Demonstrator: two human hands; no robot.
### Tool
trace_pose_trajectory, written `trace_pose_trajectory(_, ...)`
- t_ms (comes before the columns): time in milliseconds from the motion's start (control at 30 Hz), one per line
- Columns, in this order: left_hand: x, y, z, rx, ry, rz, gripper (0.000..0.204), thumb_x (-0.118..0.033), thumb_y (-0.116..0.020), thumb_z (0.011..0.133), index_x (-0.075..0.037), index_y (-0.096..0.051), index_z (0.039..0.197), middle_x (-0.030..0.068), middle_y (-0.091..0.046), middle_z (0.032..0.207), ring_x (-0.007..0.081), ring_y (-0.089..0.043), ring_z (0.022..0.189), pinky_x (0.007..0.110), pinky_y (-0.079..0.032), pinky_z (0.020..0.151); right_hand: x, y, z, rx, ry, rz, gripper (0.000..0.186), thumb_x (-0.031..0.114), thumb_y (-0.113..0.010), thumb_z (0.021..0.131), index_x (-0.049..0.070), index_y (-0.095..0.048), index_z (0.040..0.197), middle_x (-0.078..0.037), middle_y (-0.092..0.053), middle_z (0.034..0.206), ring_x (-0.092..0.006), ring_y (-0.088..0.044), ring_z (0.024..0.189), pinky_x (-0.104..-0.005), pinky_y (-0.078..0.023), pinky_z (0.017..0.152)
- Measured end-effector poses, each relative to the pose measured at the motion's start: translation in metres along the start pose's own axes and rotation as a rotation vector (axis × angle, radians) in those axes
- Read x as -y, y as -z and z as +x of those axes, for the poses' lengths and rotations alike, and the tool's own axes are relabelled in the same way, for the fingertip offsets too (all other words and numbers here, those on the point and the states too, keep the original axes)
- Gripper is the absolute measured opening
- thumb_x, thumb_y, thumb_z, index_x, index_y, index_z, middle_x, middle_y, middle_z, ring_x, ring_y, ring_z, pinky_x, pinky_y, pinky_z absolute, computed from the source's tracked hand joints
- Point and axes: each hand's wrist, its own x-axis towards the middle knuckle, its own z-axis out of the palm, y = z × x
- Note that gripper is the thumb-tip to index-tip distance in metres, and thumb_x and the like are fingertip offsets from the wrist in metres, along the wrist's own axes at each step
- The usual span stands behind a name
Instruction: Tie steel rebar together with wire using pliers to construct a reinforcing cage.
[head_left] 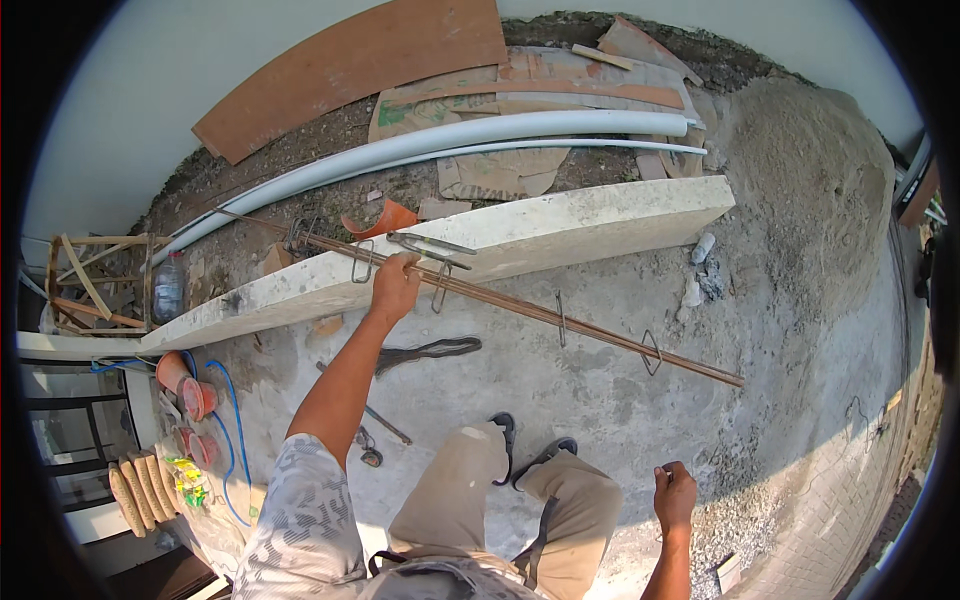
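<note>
My left hand [397, 288] reaches out over the low concrete wall. Its fingers are closed around a bundle of thin rusty steel bars [520, 308], which slants across the wall and out over the floor. Several bent wire stirrups [561, 318] hang on the bars. Just beyond my fingers, dark long-handled pincers [432, 245] lie across the bars at the wall's top; whether the fingers touch them is hard to see. My right hand [676, 492] hangs low at the right, away from the bars. Its fingers are curled closed, and anything in them is hidden.
The concrete wall [600, 222] curves across the front, with white pipes [500, 130] and a brown board [350, 70] beyond. A sand heap [800, 190] rises at right. Tie wire [425, 352] and a metal rod [388, 424] lie on the floor; buckets [200, 400] and blue hose [240, 440] are left.
</note>
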Motion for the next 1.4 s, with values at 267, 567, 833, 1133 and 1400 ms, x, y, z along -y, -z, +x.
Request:
trace_pose_trajectory(267,0.05,-0.004,0.111,0.3,-0.287,0.675,0.058,-0.002,-0.083,0.074,-0.001,-0.064,0.129,0.0199,-0.061,0.136,0.0389,-0.059,0.127,0.045,-0.046,0.11,-0.082,-0.041,0.064,-0.158,-0.087,-0.146,0.013,0.01,-0.075,0.089,0.0,-0.068,0.092,-0.024,-0.07,0.083,-0.0452,-0.067,0.076,-0.0501,-0.05,0.065)
trace_pose_trajectory(567,0.055,-0.01,0.121,0.419,-0.455,0.915,0.042,-0.013,-0.094,0.06,-0.002,-0.072,0.094,0.018,-0.073,0.1,0.0411,-0.07,0.101,0.05,-0.055,0.085,-0.083,-0.089,0.092,-0.406,-0.06,-0.103,0.011,0.008,-0.073,0.091,-0.001,-0.068,0.095,-0.021,-0.067,0.073,-0.0385,-0.063,0.065,-0.0482,-0.046,0.061)
trace_pose_trajectory(833,0.032,0.039,0.093,-0.018,-0.376,0.84,0.032,-0.006,-0.077,0.064,0.001,-0.074,0.095,0.0208,-0.072,0.099,0.0407,-0.069,0.097,0.048,-0.055,0.086,-0.099,-0.107,0.077,-0.355,-0.045,-0.069,0.012,0.008,-0.071,0.093,-0.003,-0.067,0.095,-0.014,-0.058,0.06,-0.0282,-0.051,0.054,-0.0458,-0.039,0.056)
trace_pose_trajectory(1133,0.103,-0.002,-0.144,-0.127,0.254,-0.175,0.042,-0.002,-0.085,0.07,0.012,-0.067,0.105,0.009,-0.069,0.082,0.0115,-0.066,0.077,0.029,-0.056,0.072,-0.101,-0.104,0.071,-0.461,-0.127,-0.068,0.022,0.018,-0.062,0.103,-0.002,-0.068,0.096,-0.015,-0.054,0.063,-0.0263,-0.048,0.055,-0.0438,-0.036,0.054)
trace_pose_trajectory(1400,0.28,-0.203,-0.286,0.456,0.465,0.306,0.048,-0.033,-0.086,0.068,0.004,-0.074,0.095,0.022,-0.072,0.077,0.0325,-0.072,0.071,0.041,-0.058,0.072,-0.076,-0.131,0.053,-0.388,-0.045,0.716,0.036,0.031,-0.05,0.111,0.002,-0.068,0.101,0.003,-0.054,0.067,-0.0024,-0.034,0.054,-0.0215,-0.024,0.048)
